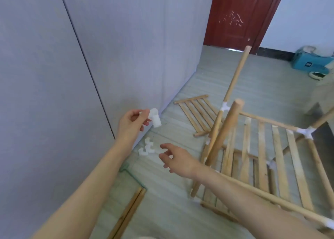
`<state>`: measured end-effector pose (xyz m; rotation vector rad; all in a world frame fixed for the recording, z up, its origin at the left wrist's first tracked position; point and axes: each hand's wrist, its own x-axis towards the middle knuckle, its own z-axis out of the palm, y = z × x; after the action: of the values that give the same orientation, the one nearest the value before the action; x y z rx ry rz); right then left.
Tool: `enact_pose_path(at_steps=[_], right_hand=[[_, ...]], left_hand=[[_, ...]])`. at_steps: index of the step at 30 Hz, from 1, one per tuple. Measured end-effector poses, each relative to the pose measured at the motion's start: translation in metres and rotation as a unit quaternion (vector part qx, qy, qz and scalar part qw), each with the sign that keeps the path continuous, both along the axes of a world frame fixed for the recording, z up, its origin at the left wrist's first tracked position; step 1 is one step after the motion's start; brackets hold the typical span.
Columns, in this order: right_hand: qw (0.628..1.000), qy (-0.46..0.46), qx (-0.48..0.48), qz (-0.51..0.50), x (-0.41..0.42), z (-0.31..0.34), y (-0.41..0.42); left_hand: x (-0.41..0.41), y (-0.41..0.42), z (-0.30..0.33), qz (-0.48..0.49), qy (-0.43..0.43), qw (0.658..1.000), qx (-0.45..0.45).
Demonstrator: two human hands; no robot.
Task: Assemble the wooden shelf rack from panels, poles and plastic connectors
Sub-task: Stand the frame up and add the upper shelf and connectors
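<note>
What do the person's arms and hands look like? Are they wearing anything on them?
Both arms are bare from the bottom of the picture up to the fingers: no sleeves show. The left hand and right hand wear no gloves, and I see no rings, watch or bracelet. The fingernails look short and plain.

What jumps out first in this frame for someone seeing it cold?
The left hand, raised in front of the grey wall, pinches a white plastic connector, while the right hand reaches open toward a small pile of connectors on the floor by the wall. To the right stands the half-built wooden rack, its slatted panels joined to poles by white connectors. A loose slatted panel lies on the floor beyond.
</note>
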<state>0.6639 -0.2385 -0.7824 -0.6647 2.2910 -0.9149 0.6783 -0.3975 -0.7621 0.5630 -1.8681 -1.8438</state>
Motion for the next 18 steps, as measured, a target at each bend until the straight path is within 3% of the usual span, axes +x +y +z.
enact_pose_path(at_steps=[5,9,14,18], right_hand=[[0.984,0.044,-0.164,-0.058,0.022,0.098,0.048],[0.934,0.145,-0.287,-0.157,0.03,0.148,0.096],[0.893,0.158,-0.377,-0.187,0.031,0.17,0.133],[0.861,0.112,-0.443,-0.223,0.025,0.166,0.147]], left_hand=[[0.016,0.048,0.089,-0.061,0.085,0.994,0.037],[0.021,0.094,0.129,-0.086,0.095,0.99,0.061],[0.024,0.15,0.151,-0.137,0.094,0.986,0.013],[0.022,0.17,0.152,-0.163,0.093,0.982,-0.021]])
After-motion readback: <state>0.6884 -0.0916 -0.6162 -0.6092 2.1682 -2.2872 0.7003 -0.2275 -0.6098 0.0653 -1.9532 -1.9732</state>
